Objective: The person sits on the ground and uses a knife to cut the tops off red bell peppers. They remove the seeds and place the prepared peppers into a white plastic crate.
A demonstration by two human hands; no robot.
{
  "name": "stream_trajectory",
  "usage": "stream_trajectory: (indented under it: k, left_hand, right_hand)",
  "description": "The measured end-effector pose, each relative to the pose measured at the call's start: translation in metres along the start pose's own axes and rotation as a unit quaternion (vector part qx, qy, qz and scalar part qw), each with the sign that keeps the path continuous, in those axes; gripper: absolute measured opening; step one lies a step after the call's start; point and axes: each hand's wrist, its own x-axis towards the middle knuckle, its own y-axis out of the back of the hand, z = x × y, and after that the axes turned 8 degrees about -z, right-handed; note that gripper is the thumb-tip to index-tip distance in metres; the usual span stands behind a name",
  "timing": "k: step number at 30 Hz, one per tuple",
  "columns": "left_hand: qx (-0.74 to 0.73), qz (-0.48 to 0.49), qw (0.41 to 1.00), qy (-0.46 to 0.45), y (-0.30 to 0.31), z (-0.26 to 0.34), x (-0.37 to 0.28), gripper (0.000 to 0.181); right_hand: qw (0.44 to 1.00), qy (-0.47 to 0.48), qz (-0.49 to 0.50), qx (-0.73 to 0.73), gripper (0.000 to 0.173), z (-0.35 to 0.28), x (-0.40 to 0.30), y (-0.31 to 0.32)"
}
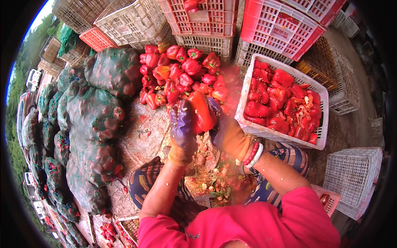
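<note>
A large red bell pepper point(202, 112) is held up between my two gloved hands. My left hand point(183, 127), in a purple-coated orange work glove, presses against its left side. On the opposite side, my right hand point(224, 131) grips it in a matching glove; its fingers are partly hidden behind the pepper. Just beyond the hands lies a pile of whole red bell peppers point(186, 73), a few of them partly orange. Right of the hands stands a white plastic crate point(280, 138) filled with opened red pepper pieces point(279, 96). Below the hands, seeds and pepper scraps point(214, 179) cover the ground.
Green mesh sacks point(93, 114), stuffed full, line the left side. Stacked plastic crates point(203, 20) stand behind the pile, among them a red and white crate point(280, 31). Upturned white crates point(353, 179) stand at lower right. A lens blur hazes the area between pile and crate.
</note>
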Motion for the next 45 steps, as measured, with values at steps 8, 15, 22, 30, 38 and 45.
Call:
stream_trajectory:
  k: [8,15,22,30,38,45]
  left_hand:
    - [-0.422,-0.090,0.865,0.257,0.051,0.012,0.005,0.058]
    - [-0.056,-0.002,0.991,0.121,0.041,-0.011,-0.014,0.042]
    - [-0.108,-0.147,0.964,0.192,0.047,0.004,-0.011,0.034]
    - [-0.429,-0.154,0.865,0.208,0.069,-0.023,-0.018,0.053]
    - [-0.340,-0.121,0.917,0.167,0.100,-0.008,0.034,0.041]
    - [-0.269,0.057,0.936,0.219,0.058,-0.006,0.022,0.031]
  right_hand:
    - [0.960,-0.169,-0.184,-0.123,0.047,0.051,-0.018,-0.002]
    - [0.774,-0.098,-0.126,0.613,0.043,0.017,0.006,-0.012]
    - [0.810,-0.183,-0.259,0.493,0.038,0.007,0.018,0.007]
    - [0.529,-0.255,-0.187,0.787,0.035,0.022,-0.012,0.000]
    - [0.560,-0.245,-0.286,0.738,0.052,0.027,-0.004,0.054]
    - [0.918,-0.343,-0.194,-0.040,0.048,0.127,-0.030,0.081]
